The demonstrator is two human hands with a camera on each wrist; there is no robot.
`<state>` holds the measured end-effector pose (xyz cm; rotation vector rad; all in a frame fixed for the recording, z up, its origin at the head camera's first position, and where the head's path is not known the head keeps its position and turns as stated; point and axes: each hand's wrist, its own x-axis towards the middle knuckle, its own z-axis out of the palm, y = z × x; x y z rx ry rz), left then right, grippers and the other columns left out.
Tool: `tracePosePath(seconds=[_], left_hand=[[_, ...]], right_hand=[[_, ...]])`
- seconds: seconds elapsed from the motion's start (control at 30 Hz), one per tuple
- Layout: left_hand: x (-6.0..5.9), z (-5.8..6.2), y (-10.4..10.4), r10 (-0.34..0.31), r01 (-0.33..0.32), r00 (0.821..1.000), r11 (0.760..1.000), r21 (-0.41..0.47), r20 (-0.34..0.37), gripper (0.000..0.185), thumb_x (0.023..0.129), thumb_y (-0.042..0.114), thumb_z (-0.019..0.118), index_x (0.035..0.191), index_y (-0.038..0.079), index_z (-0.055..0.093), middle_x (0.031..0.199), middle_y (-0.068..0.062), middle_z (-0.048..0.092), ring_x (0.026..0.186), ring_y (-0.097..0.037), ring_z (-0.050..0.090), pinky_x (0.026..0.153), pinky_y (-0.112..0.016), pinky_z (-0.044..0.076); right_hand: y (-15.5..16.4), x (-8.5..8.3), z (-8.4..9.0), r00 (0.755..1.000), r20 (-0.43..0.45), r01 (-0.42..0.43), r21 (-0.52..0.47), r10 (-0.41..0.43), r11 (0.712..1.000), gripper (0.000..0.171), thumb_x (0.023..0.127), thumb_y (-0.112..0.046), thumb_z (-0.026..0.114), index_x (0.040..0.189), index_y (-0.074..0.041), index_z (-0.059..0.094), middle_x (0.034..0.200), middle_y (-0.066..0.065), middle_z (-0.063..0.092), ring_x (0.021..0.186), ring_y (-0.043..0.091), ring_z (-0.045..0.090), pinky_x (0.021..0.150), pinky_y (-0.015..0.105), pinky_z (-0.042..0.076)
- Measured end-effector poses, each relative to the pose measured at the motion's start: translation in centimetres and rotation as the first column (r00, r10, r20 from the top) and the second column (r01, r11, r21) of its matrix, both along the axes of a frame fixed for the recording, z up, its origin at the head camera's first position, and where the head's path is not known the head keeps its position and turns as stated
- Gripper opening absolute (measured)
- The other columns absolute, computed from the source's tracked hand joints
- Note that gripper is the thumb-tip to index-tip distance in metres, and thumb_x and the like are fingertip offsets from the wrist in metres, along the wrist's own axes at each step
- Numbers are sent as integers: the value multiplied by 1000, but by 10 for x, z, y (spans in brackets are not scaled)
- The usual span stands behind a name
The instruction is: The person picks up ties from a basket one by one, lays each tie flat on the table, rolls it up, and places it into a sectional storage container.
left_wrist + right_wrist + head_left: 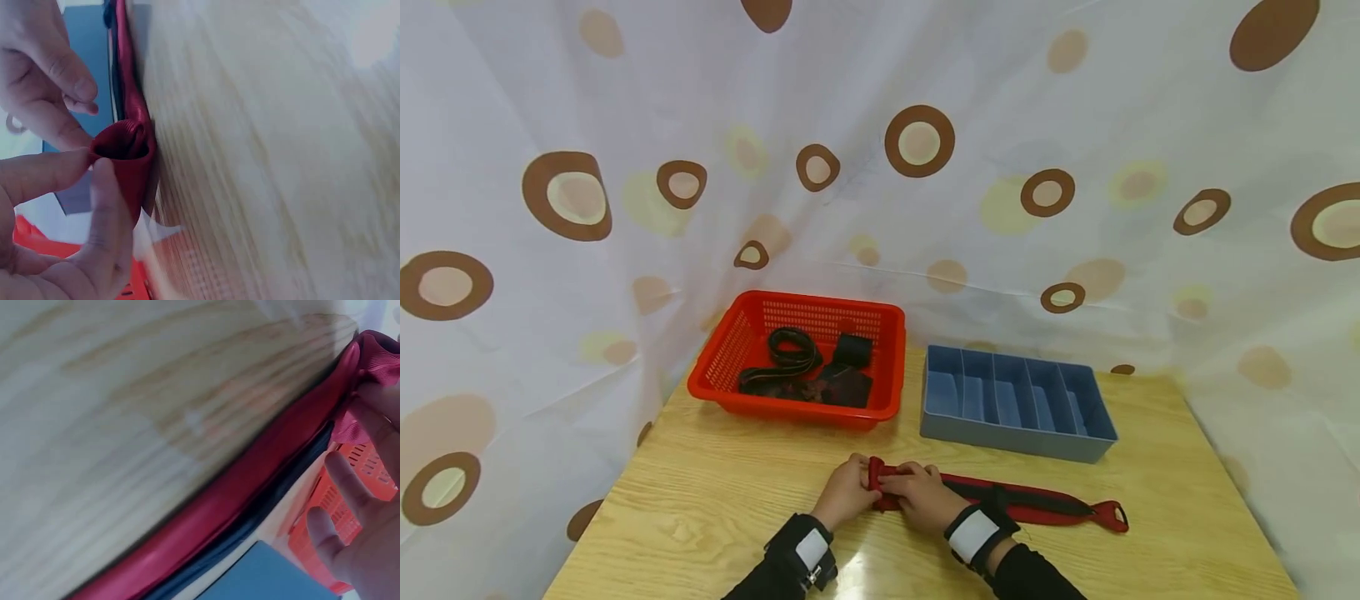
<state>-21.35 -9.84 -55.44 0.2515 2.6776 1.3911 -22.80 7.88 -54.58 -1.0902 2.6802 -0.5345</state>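
A red necktie [1045,504] with a dark strip along its length lies across the table. Its left end is wound into a roll [122,144], whose hollow opening faces the left wrist view. My left hand [844,492] pinches that roll between thumb and fingers. From the other side, my right hand [928,498] holds the fabric close to the roll, some of its fingers [347,481] standing away from the cloth. At the far right the tie ends in a small red knot-like piece [1107,515] with a loop.
A red plastic basket [797,408] with dark coiled and folded items [793,354] stands at the back left. Beside it is a blue-grey box [1015,440] split into several narrow compartments. A patterned curtain [865,217] hangs behind the wooden table [700,500].
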Motion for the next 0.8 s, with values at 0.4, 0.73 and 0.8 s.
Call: tracePosePath(seconds=[0.4, 0.73, 0.8], left_hand=[[-5, 1, 45, -69, 57, 994, 989, -139, -84, 53, 66, 3, 80, 110, -11, 54, 91, -18, 60, 83, -27, 57, 74, -35, 51], [-4, 4, 32, 5, 2, 998, 994, -109, 64, 45, 80, 5, 64, 119, -10, 48, 100, -25, 57, 81, -31, 59, 72, -42, 51], [-3, 4, 28, -7, 9, 992, 1000, -18, 129, 45, 81, 2, 63, 120, -12, 46, 93, -22, 61, 75, -26, 60, 66, -36, 50]], right_hand=[[20, 6, 4, 943, -324, 60, -61, -77, 996, 23, 82, 1, 64, 98, -11, 73, 101, 0, 71, 100, 21, 58, 78, 37, 44], [28, 8, 3, 974, -227, 26, 77, -8, 997, 29, 84, -2, 62, 105, -18, 74, 115, -2, 68, 109, 24, 54, 82, 46, 39], [31, 7, 0, 980, -199, 26, 53, -15, 998, 30, 85, -1, 60, 106, -18, 73, 117, -1, 67, 111, 25, 53, 82, 46, 37]])
